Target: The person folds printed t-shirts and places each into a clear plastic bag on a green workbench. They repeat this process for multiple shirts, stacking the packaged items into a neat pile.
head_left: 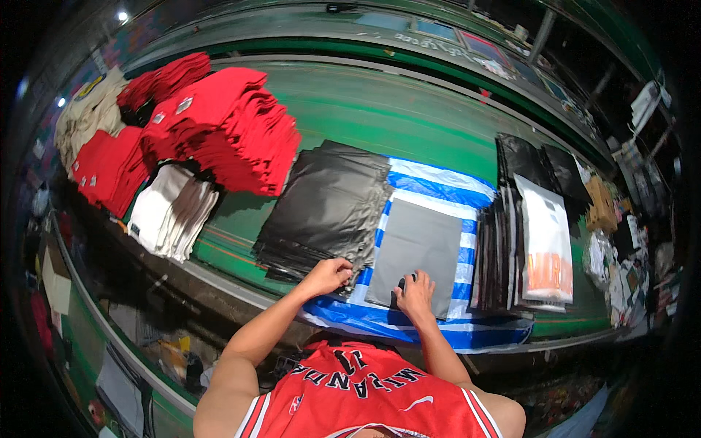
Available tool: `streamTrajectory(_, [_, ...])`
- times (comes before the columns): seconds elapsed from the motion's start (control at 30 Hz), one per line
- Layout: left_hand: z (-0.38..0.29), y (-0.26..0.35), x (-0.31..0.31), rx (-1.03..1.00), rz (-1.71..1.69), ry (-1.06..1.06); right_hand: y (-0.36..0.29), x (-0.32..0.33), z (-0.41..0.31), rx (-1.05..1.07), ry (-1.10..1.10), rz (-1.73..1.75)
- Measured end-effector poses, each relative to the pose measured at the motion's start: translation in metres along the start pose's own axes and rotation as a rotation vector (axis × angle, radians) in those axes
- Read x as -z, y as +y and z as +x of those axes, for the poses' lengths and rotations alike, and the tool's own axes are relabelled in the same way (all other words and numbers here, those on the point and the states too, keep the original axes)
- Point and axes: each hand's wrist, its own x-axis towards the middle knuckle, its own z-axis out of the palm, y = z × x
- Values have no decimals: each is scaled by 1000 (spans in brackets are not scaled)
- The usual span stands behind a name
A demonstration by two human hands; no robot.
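Note:
My left hand is at the near right corner of a stack of black plastic bags, fingers curled. Whether it pinches a bag's edge I cannot tell. Bent fingers of my right hand rest over the near part of a flat grey rectangular sheet. A small dark patch shows by its thumb; it may be an object or shadow. Under the grey sheet lies a blue-and-white striped plastic sheet, its front edge bulging along the table's near side.
Folded red garments are piled at the left, beside folded white garments and beige cloth. On the right stand packed bags, with a white printed package foremost. A cardboard box sits beyond. All rest on a long green table.

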Motion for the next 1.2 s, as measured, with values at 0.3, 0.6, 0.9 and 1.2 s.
streamTrajectory(0.3, [-60,-35,146,39,-9,518,-103,-6,28,287,111,159])
streamTrajectory(0.6, [-133,-81,294,-98,789,1117,-208,-18,51,470,186,324])
streamTrajectory(0.9, [-137,-113,408,152,1235,1196,-282,-36,59,624,109,365])
streamTrajectory(1.2, [-91,-101,432,235,1373,1121,-319,-52,65,660,11,395])
